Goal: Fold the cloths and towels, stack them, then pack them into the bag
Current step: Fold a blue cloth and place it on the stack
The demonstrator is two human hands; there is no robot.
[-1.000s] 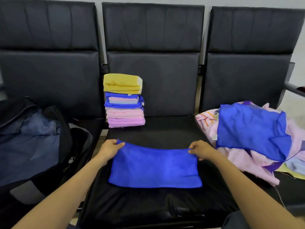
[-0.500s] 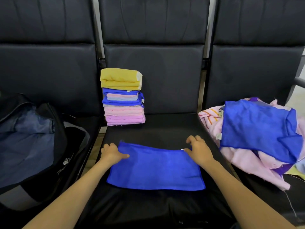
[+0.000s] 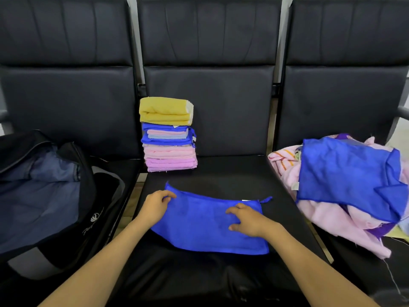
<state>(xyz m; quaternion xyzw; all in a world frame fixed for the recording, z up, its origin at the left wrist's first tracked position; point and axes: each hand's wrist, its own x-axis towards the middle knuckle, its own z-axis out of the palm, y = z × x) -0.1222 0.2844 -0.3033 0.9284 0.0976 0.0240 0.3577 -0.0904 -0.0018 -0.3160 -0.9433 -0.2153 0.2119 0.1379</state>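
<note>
Blue cloth (image 3: 205, 229), folded once, lies on the middle seat (image 3: 228, 173). In 0.5 s the right hand (image 3: 247, 218) has slid inward and now presses it loosely. The left hand (image 3: 158, 207) pinches its left edge. A crosswise fold probably follows, then the stack (image 3: 168, 134).

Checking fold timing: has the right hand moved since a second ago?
Yes. The right hand slid left from the corner of the blue cloth onto its surface, away from the unfolded pile.
</note>
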